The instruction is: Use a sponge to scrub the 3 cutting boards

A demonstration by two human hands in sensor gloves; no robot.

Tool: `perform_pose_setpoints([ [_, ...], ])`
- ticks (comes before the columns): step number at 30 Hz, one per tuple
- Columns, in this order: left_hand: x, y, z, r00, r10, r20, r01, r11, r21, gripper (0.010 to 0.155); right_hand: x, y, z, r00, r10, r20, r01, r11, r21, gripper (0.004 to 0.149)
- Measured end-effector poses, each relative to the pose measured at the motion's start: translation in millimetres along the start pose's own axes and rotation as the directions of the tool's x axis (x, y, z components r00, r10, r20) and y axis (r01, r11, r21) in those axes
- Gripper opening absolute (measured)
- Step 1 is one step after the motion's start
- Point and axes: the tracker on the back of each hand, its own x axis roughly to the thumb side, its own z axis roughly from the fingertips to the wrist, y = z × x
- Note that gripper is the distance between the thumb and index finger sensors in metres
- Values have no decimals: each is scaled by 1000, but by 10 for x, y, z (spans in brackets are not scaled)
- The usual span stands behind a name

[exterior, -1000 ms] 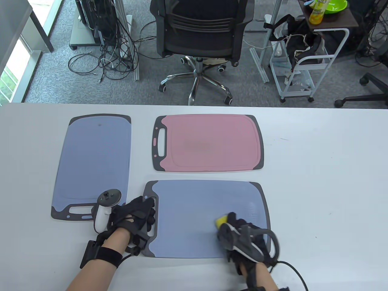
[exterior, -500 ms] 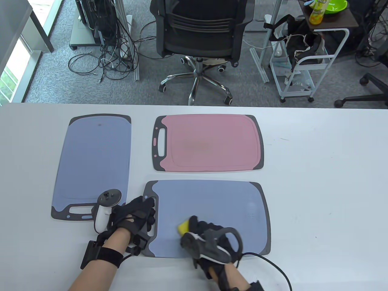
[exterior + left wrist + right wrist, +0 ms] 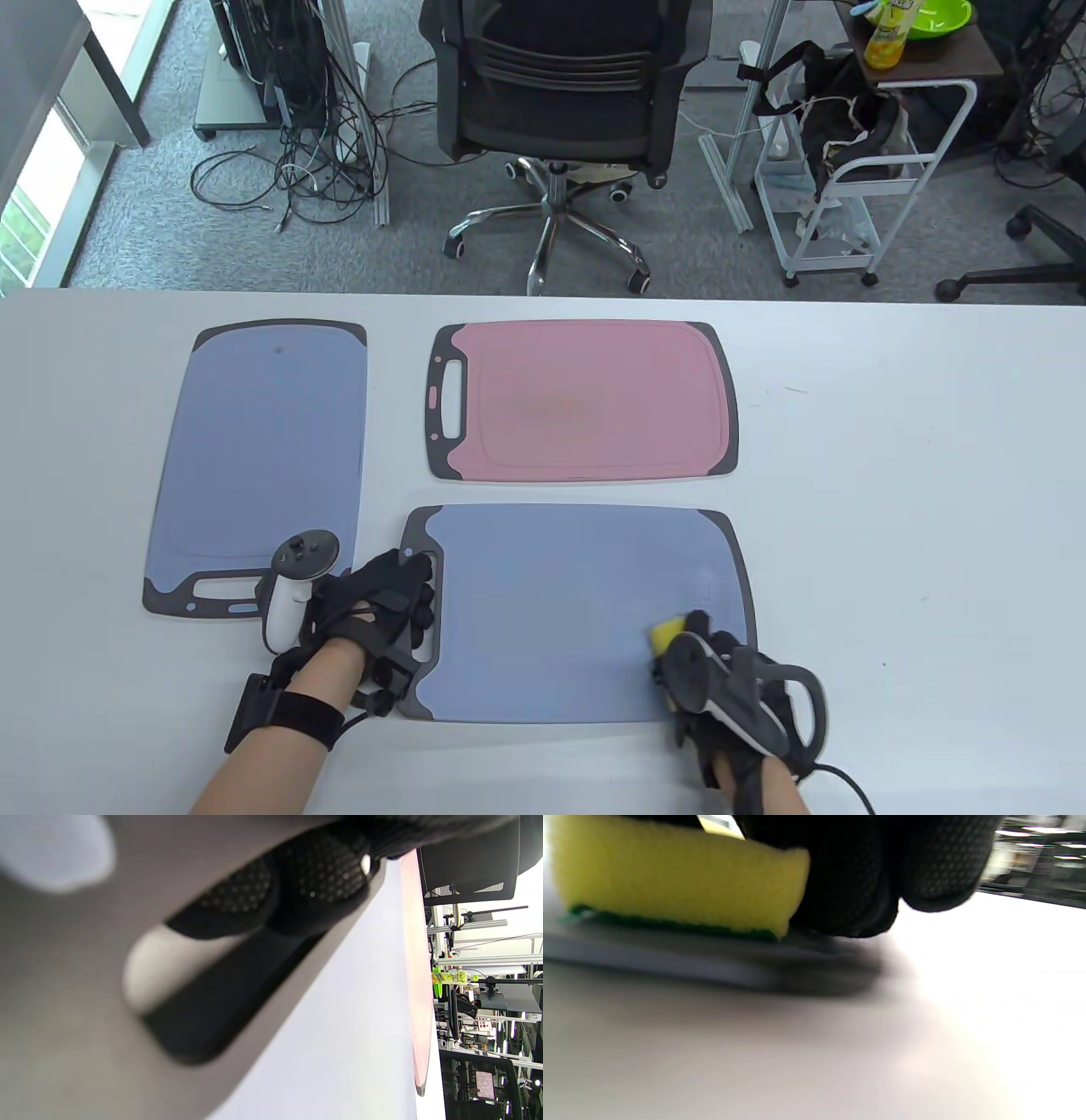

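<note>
Looks like board one of three: right hand (image 3: 730, 688) grips the sponge (image 3: 668, 632) on the near blue board (image 3: 577, 611), left hand (image 3: 382, 607) pins its handle with flat fingers, pink board (image 3: 594, 399) and far blue board (image 3: 263, 450) probably left.

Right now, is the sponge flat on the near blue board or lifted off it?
Flat on it: in the right wrist view the sponge has its green underside against the near blue board.

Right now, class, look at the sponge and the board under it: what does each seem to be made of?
The sponge: soft yellow foam, porous and matte, with a thin green scouring layer underneath. The near blue cutting board: probably plastic, a flat, thin, evenly coloured matte sheet with darker grey ends, possibly rubbery.
</note>
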Motion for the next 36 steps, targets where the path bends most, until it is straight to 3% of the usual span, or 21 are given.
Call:
perform_pose_setpoints([
  [3,0,-9,3,1000,-2,4,2,1000,10,53,-172,33,-21,997,-64,-31,64,998,-5,72],
  [6,-2,-10,6,1000,6,4,-6,1000,5,53,213,-54,-17,993,22,113,-15,998,-66,73],
  [7,-2,-15,11,1000,9,5,-9,1000,4,53,614,-107,10,960,-17,278,35,997,-62,74],
  [8,-6,-16,13,1000,16,6,-16,1000,0,53,819,-137,48,948,-34,315,60,996,-72,74],
  [10,-10,-21,20,1000,26,7,-26,1000,0,53,1518,-210,170,874,-52,483,91,994,-58,75],
  [12,-21,-10,19,999,40,3,-40,999,-2,53,2086,-289,320,798,52,601,12,995,-101,76],
  [14,-31,3,20,998,65,-2,-65,998,-8,52,2455,-340,436,733,115,671,-19,989,-148,76],
  [16,-41,15,17,997,81,-10,-81,997,-7,52,2590,-349,470,737,122,665,-15,986,-164,76],
  [18,-43,16,15,996,85,-15,-85,996,-5,52,2458,-345,413,746,123,655,-29,988,-152,74],
  [21,-41,14,18,996,86,-19,-86,996,-1,52,1859,-261,263,837,88,540,-26,992,-122,74],
  [25,-40,8,18,997,71,-22,-71,997,6,52,636,-71,104,963,-15,270,32,998,-60,74],
  [27,-38,3,19,998,62,-20,-62,998,10,53,69,17,60,993,-65,96,69,997,-38,74],
  [29,-36,-1,18,998,52,-17,-52,999,12,53,-238,50,37,997,-82,-10,82,997,-5,74],
  [31,-35,-3,17,999,50,-16,-49,999,13,53,-314,59,28,996,-67,-53,68,998,15,73],
  [33,-36,-4,13,999,48,-14,-48,999,14,53,-130,26,28,1000,-28,-3,28,999,-26,74],
  [36,-36,-4,10,999,51,-15,-50,999,13,53,544,-76,90,964,-17,264,35,997,-62,75],
])
